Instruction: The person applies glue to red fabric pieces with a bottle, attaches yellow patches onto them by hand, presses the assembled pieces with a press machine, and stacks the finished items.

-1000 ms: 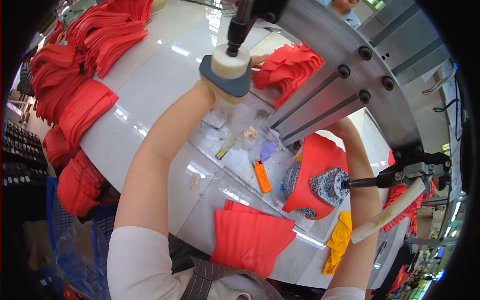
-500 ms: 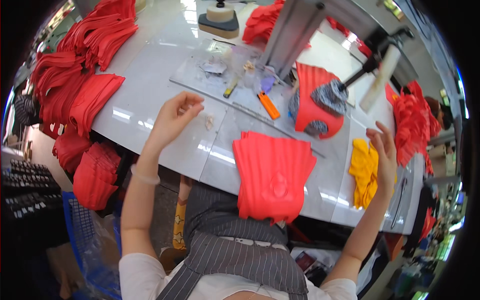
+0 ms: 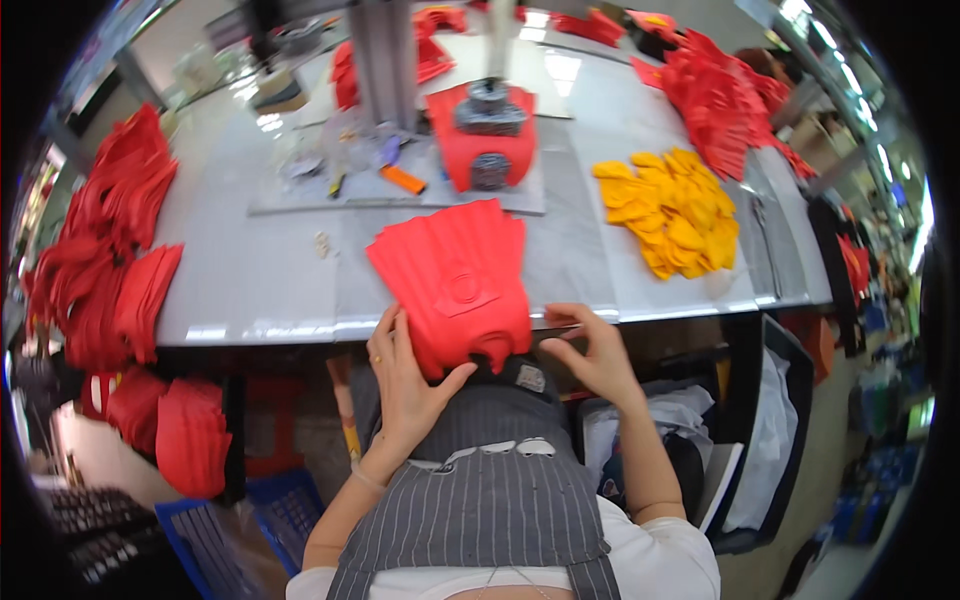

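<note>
The left hand [image 3: 408, 385] is closing its grip on the near left edge of 1 fanned stack of red fabric pieces [image 3: 458, 280], thumb underneath and fingers on top, while the right hand [image 3: 592, 352] is hovering just beside the stack's near right corner, fingers half curled and holding nothing. The stack is overhanging the near edge of the white surface [image 3: 250, 290], with 1 heap of yellow pieces [image 3: 672, 208] lying to its right and 1 orange tool [image 3: 403, 179] lying beyond it.
</note>
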A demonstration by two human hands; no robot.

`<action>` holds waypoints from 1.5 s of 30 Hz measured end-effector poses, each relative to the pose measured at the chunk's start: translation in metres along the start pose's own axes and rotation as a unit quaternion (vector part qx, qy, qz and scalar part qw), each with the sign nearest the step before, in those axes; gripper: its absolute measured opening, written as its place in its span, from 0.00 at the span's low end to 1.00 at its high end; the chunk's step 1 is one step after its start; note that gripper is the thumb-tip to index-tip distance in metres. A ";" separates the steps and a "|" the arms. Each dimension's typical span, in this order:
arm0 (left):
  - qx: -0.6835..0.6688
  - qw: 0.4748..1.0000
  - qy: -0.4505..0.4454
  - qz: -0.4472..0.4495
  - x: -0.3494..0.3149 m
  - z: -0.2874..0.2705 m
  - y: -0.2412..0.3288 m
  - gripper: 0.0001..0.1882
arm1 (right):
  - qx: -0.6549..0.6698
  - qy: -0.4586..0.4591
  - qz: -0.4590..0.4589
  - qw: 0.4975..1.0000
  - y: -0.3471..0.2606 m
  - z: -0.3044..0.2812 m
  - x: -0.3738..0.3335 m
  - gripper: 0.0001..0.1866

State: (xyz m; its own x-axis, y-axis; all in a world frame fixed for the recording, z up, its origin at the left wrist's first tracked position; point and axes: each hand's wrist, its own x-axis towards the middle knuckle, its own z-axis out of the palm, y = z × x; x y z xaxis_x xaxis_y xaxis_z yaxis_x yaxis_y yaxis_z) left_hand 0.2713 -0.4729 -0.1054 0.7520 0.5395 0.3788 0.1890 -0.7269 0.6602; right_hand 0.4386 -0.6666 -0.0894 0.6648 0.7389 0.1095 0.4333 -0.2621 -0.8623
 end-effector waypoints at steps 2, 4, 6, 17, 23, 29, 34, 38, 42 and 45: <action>0.004 1.000 0.006 -0.012 0.001 0.010 0.001 0.45 | 0.102 -0.018 0.019 0.994 0.006 0.018 -0.001 0.22; 0.003 1.000 -0.005 -0.004 0.004 0.014 0.001 0.47 | 0.110 0.046 0.008 0.993 -0.002 0.040 -0.008 0.21; 0.036 0.999 -0.020 0.019 0.013 0.010 -0.003 0.47 | 0.119 0.106 -0.004 0.987 0.005 0.040 -0.012 0.20; -0.354 0.919 -0.023 -0.171 0.024 -0.012 0.007 0.37 | -0.219 0.617 -0.021 0.756 0.175 -0.160 -0.020 0.28; -0.562 0.769 -0.101 -0.288 0.039 -0.014 -0.008 0.30 | -0.196 0.467 0.111 0.855 0.210 -0.193 -0.015 0.28; -0.563 0.774 -0.135 -0.255 0.043 0.000 -0.008 0.30 | -0.054 0.462 -0.004 0.885 0.113 -0.117 -0.007 0.19; -0.547 0.786 -0.139 -0.251 0.043 0.006 -0.009 0.30 | 0.293 0.303 0.001 0.907 0.053 -0.032 -0.006 0.19; -0.553 0.794 -0.124 -0.222 0.042 0.011 -0.009 0.31 | 0.452 0.207 0.008 0.868 0.027 0.023 0.009 0.23; -0.551 0.794 -0.118 -0.228 0.041 0.011 -0.011 0.30 | 0.323 0.162 0.006 0.932 0.010 0.033 0.019 0.23; -0.554 0.792 -0.120 -0.225 0.040 0.012 -0.013 0.30 | 0.185 0.168 -0.043 0.967 0.003 0.033 0.020 0.23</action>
State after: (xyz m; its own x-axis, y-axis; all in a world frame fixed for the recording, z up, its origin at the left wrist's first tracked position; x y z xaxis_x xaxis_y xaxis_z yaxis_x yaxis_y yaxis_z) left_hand 0.3065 -0.4469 -0.1064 0.8901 0.4441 -0.1028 -0.0986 0.4077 0.9078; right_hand 0.4327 -0.6321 -0.1061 0.8231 0.4887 0.2891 0.2894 0.0771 -0.9541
